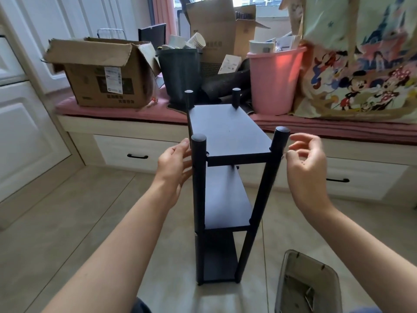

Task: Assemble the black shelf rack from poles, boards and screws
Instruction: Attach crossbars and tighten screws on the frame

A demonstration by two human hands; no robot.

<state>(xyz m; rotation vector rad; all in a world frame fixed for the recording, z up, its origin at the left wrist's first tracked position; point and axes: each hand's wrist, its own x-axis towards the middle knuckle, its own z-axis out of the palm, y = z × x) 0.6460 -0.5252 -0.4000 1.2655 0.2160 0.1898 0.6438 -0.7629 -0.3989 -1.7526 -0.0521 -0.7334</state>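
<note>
The black shelf rack (225,136) stands upright on the tiled floor in the middle of the head view. It has three boards, one above the other, between black poles. The near left pole (198,177) and near right pole (269,177) rise above the top board. My left hand (174,168) is open beside the near left pole, fingers close to or just touching it. My right hand (304,166) hovers just right of the near right pole, fingers loosely curled; whether something small sits at its fingertips cannot be told.
A clear plastic tray (288,279) with small metal parts lies on the floor at the lower right. Behind the rack runs a window bench with drawers (135,152), loaded with a cardboard box (101,73), a dark bin (180,73), a pink bucket (273,80) and a cartoon bag (361,64).
</note>
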